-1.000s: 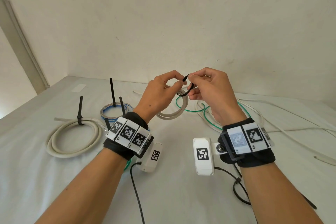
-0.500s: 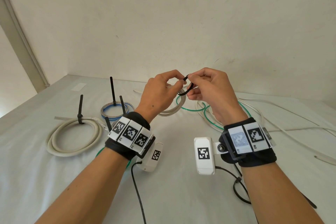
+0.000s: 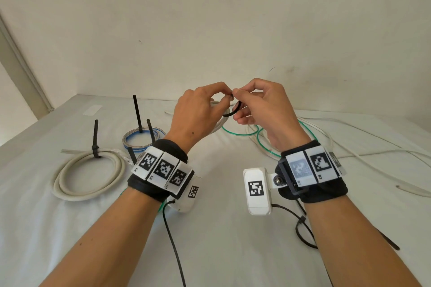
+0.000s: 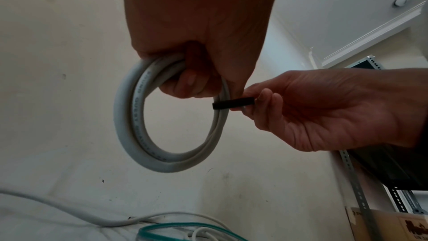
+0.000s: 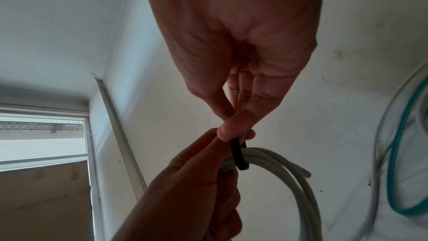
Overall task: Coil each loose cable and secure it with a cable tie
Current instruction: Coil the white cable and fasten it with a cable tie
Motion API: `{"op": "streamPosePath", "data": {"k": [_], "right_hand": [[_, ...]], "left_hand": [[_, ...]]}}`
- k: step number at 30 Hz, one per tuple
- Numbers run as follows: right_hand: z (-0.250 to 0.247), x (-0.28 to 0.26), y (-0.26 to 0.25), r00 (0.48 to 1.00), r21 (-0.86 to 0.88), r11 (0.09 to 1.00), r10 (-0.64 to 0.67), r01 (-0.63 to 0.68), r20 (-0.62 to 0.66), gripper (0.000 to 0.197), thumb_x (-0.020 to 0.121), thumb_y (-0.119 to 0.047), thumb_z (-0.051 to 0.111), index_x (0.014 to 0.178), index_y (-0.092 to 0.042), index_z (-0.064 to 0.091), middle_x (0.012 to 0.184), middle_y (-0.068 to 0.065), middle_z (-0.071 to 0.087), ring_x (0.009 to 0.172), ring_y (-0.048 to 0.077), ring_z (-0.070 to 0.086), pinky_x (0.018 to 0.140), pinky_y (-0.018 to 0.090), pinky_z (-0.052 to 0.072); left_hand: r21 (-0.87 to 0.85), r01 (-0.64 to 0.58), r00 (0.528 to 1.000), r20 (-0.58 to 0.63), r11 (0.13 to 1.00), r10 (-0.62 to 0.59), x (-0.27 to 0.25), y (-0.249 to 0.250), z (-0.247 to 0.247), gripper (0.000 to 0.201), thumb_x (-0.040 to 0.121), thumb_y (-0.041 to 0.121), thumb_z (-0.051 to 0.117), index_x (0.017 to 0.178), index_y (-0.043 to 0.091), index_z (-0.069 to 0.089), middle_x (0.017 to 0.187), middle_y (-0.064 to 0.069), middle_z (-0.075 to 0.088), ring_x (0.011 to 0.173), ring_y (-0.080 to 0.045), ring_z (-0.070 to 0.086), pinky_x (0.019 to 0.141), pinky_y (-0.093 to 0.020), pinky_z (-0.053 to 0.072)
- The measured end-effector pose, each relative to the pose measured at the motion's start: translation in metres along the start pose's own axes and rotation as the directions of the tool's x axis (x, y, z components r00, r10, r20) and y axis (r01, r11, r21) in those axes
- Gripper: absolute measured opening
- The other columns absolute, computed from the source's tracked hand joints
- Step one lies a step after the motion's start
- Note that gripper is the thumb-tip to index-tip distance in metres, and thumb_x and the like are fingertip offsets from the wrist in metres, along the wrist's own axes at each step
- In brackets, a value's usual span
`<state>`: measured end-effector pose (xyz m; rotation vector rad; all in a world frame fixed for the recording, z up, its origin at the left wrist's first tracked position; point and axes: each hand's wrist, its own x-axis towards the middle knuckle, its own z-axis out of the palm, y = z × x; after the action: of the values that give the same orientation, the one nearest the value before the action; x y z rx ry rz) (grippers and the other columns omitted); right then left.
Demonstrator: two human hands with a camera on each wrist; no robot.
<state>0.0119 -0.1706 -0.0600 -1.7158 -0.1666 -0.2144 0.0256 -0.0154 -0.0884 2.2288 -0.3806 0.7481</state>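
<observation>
My left hand [image 3: 205, 105] holds a small coil of grey-white cable [image 4: 136, 125] above the table, fingers curled through its top. A black cable tie [image 4: 232, 103] is looped around the coil's right side. My right hand [image 3: 251, 105] pinches the tie [image 5: 238, 157] between thumb and fingertips, close against the left hand. In the head view the tie's loop [image 3: 233, 110] shows between the two hands, and the coil [image 3: 218, 123] is mostly hidden behind the left hand.
On the table's left lie a tied grey coil [image 3: 86, 177] and a tied blue-and-grey coil [image 3: 142, 138], their black tie tails standing up. Loose green cable [image 3: 261, 137] and white cables [image 3: 373, 147] sprawl at the back right. A wall stands behind the table.
Both hands have stayed raised and nearly still. The fingertips have drawn closer together at the tie's top.
</observation>
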Motion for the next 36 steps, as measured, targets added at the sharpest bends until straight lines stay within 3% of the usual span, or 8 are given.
{"op": "streamPosePath", "data": {"k": [6, 12, 18, 23, 28, 34, 36], "right_hand": [[-0.003, 0.003, 0.002, 1.0, -0.038, 0.999, 0.003, -0.002, 0.031, 0.013, 0.097, -0.018, 0.07, 0.091, -0.008, 0.075, 0.081, 0.01, 0.075, 0.067, 0.019, 0.073, 0.06, 0.03, 0.058], [-0.004, 0.004, 0.006, 0.997, -0.107, 0.991, -0.076, 0.076, 0.013, 0.009, 0.093, -0.013, 0.072, 0.089, -0.009, 0.079, 0.08, 0.009, 0.075, 0.069, 0.016, 0.073, 0.062, 0.029, 0.059], [-0.007, 0.003, 0.0, 0.995, -0.067, 0.993, -0.09, 0.093, 0.043, 0.011, 0.094, -0.015, 0.074, 0.09, -0.006, 0.079, 0.08, 0.012, 0.076, 0.07, 0.018, 0.073, 0.064, 0.027, 0.059], [-0.012, 0.003, -0.004, 0.993, -0.069, 0.991, -0.116, 0.116, 0.01, 0.007, 0.091, -0.015, 0.077, 0.09, -0.008, 0.078, 0.08, 0.009, 0.077, 0.071, 0.02, 0.074, 0.066, 0.03, 0.061], [-0.01, 0.004, -0.004, 0.983, -0.184, 0.966, -0.177, 0.182, 0.042, 0.007, 0.093, -0.013, 0.072, 0.09, -0.01, 0.078, 0.081, 0.008, 0.077, 0.076, 0.018, 0.077, 0.072, 0.037, 0.065], [-0.006, 0.005, -0.004, 0.969, -0.318, 0.919, -0.245, 0.234, 0.005, 0.009, 0.095, -0.015, 0.069, 0.089, -0.012, 0.076, 0.076, 0.001, 0.075, 0.068, 0.014, 0.075, 0.074, 0.037, 0.065], [-0.004, 0.007, -0.003, 0.963, -0.399, 0.881, -0.268, 0.254, 0.023, 0.011, 0.097, -0.017, 0.066, 0.091, -0.013, 0.074, 0.077, -0.003, 0.073, 0.073, 0.014, 0.073, 0.078, 0.036, 0.063]], "left_hand": [[0.012, 0.032, 0.999, -0.023, 0.999, -0.032, 0.002, -0.004, -0.002, 0.014, 0.096, 0.04, 0.062, 0.094, 0.034, 0.074, 0.062, 0.006, 0.065, 0.06, -0.02, 0.052, 0.06, -0.035, 0.043], [-0.014, 0.043, 0.999, 0.013, 0.999, -0.043, 0.001, -0.005, -0.004, 0.011, 0.097, 0.033, 0.063, 0.091, 0.031, 0.072, 0.052, 0.008, 0.052, 0.053, -0.01, 0.047, 0.055, -0.025, 0.03], [-0.291, 0.112, 0.99, 0.119, 0.95, -0.08, -0.001, -0.001, -0.01, 0.015, 0.099, 0.022, 0.061, 0.091, 0.016, 0.073, 0.054, 0.01, 0.056, 0.046, -0.008, 0.04, 0.05, -0.016, 0.029], [-0.477, 0.256, 0.963, 0.197, 0.841, -0.182, -0.003, 0.007, -0.011, 0.017, 0.098, 0.017, 0.062, 0.094, 0.01, 0.077, 0.06, 0.006, 0.06, 0.05, -0.01, 0.034, 0.047, -0.019, 0.029], [-0.504, 0.335, 0.941, 0.23, 0.796, -0.249, -0.004, 0.009, -0.011, 0.019, 0.096, 0.016, 0.062, 0.092, 0.006, 0.078, 0.055, 0.005, 0.054, 0.05, -0.012, 0.03, 0.049, -0.024, 0.025], [-0.503, 0.396, 0.916, 0.268, 0.768, -0.297, -0.004, 0.012, -0.014, 0.023, 0.095, 0.018, 0.062, 0.094, 0.0, 0.077, 0.05, 0.009, 0.045, 0.05, -0.009, 0.031, 0.05, -0.024, 0.025], [-0.504, 0.41, 0.91, 0.28, 0.76, -0.306, -0.004, 0.014, -0.014, 0.024, 0.096, 0.018, 0.062, 0.085, 0.003, 0.077, 0.05, 0.008, 0.04, 0.049, -0.01, 0.03, 0.049, -0.023, 0.026]]}}
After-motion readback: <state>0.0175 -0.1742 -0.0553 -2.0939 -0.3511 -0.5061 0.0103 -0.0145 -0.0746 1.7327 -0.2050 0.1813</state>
